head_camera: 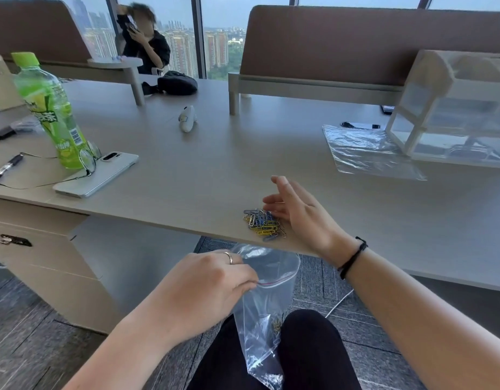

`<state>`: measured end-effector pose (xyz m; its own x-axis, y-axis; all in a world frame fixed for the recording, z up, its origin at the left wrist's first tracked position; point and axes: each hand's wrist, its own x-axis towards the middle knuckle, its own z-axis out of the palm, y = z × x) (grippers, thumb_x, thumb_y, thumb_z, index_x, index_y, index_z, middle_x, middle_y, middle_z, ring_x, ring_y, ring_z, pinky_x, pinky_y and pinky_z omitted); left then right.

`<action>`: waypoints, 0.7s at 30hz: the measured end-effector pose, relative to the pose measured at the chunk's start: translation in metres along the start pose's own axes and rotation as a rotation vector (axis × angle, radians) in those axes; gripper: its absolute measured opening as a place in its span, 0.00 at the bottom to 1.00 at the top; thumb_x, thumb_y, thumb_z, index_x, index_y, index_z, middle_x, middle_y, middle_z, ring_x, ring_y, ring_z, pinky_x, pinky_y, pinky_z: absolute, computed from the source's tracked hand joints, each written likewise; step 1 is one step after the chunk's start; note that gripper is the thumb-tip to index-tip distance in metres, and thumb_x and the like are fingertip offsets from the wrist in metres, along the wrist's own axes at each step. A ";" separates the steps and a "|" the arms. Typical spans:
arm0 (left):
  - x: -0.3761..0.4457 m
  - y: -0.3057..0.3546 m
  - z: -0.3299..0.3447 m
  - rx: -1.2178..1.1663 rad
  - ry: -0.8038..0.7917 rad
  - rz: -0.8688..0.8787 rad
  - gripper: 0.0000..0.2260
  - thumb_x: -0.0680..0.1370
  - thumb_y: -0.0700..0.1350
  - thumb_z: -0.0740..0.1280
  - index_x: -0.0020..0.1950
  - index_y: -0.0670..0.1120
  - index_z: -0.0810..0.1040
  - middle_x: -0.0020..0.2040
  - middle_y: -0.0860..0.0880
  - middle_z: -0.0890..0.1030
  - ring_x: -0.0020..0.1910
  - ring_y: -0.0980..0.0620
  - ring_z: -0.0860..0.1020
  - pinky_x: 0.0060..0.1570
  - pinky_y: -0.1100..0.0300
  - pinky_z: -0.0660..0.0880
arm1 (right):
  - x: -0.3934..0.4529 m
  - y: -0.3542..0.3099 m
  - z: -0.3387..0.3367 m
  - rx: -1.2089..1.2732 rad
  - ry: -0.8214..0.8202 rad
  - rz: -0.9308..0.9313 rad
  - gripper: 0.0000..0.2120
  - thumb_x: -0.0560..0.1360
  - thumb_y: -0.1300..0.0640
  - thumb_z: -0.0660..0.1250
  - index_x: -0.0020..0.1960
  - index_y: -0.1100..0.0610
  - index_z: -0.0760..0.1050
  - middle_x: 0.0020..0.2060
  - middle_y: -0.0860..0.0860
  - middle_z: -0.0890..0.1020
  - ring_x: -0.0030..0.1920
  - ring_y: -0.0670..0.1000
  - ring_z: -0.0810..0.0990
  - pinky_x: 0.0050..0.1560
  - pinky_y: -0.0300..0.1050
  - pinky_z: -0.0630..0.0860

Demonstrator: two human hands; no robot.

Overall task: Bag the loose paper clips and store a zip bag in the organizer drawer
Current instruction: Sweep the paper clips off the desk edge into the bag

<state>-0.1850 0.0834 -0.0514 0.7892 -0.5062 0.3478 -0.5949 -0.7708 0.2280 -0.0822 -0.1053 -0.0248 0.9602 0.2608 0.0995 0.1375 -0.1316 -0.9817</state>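
Clear zip bag (267,305) hung below the desk edge (164,220), left hand (206,288) pinching its rim | right hand (296,212) — fingers spread, holding nothing — beside paper clips (264,222) just left of its fingertips | few clips bagged; organizer (451,114) untouched — most work apparently remained.

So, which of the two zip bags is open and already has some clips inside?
The zip bag that the left hand holds below the desk edge: its mouth gapes and a few clips lie inside. The other bag lies flat beside the organizer.
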 end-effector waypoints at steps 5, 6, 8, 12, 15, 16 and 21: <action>-0.001 -0.001 -0.002 0.005 0.007 0.010 0.10 0.80 0.53 0.62 0.49 0.55 0.83 0.41 0.59 0.82 0.41 0.58 0.81 0.36 0.57 0.80 | -0.018 0.002 -0.001 0.051 0.012 -0.024 0.27 0.75 0.35 0.57 0.69 0.47 0.64 0.54 0.58 0.80 0.54 0.55 0.83 0.59 0.54 0.78; -0.001 -0.001 -0.002 0.005 0.007 0.013 0.10 0.80 0.52 0.62 0.49 0.55 0.83 0.41 0.59 0.83 0.41 0.58 0.81 0.36 0.58 0.80 | -0.022 0.002 -0.001 0.081 0.008 -0.018 0.28 0.75 0.34 0.57 0.70 0.47 0.64 0.54 0.59 0.80 0.53 0.55 0.83 0.58 0.52 0.79; 0.000 -0.001 -0.002 -0.003 0.006 0.010 0.10 0.80 0.52 0.62 0.49 0.55 0.83 0.42 0.59 0.83 0.41 0.59 0.81 0.37 0.58 0.80 | -0.030 0.000 -0.001 0.142 -0.005 -0.007 0.31 0.75 0.33 0.57 0.72 0.49 0.63 0.52 0.60 0.80 0.52 0.55 0.83 0.55 0.49 0.79; 0.001 -0.003 -0.002 -0.003 0.013 0.004 0.11 0.80 0.53 0.61 0.50 0.56 0.83 0.42 0.59 0.82 0.42 0.59 0.80 0.37 0.57 0.80 | -0.039 -0.003 0.001 0.226 -0.021 0.019 0.32 0.70 0.36 0.58 0.71 0.47 0.64 0.48 0.60 0.80 0.48 0.55 0.84 0.56 0.51 0.80; 0.002 -0.003 -0.002 -0.002 0.022 0.004 0.11 0.80 0.54 0.60 0.50 0.56 0.83 0.42 0.59 0.82 0.41 0.58 0.80 0.37 0.56 0.79 | -0.035 -0.003 -0.001 0.324 0.034 0.030 0.25 0.73 0.35 0.59 0.66 0.46 0.68 0.46 0.61 0.80 0.47 0.57 0.84 0.56 0.54 0.80; 0.002 -0.002 -0.002 -0.002 0.022 0.004 0.11 0.81 0.54 0.60 0.50 0.56 0.82 0.42 0.59 0.82 0.41 0.57 0.80 0.37 0.56 0.79 | -0.032 -0.004 -0.004 0.349 0.066 0.031 0.23 0.75 0.35 0.60 0.64 0.47 0.70 0.46 0.62 0.80 0.47 0.58 0.84 0.54 0.54 0.80; 0.002 0.001 -0.001 -0.009 0.010 0.006 0.12 0.81 0.54 0.59 0.50 0.56 0.82 0.41 0.58 0.82 0.41 0.57 0.80 0.37 0.56 0.79 | -0.022 -0.003 -0.020 0.247 0.200 0.071 0.21 0.82 0.42 0.55 0.58 0.57 0.76 0.39 0.61 0.80 0.43 0.62 0.82 0.50 0.57 0.78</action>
<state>-0.1842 0.0826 -0.0493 0.7839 -0.5071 0.3582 -0.6012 -0.7640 0.2343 -0.0984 -0.1300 -0.0207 0.9974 0.0633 0.0350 0.0286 0.0992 -0.9947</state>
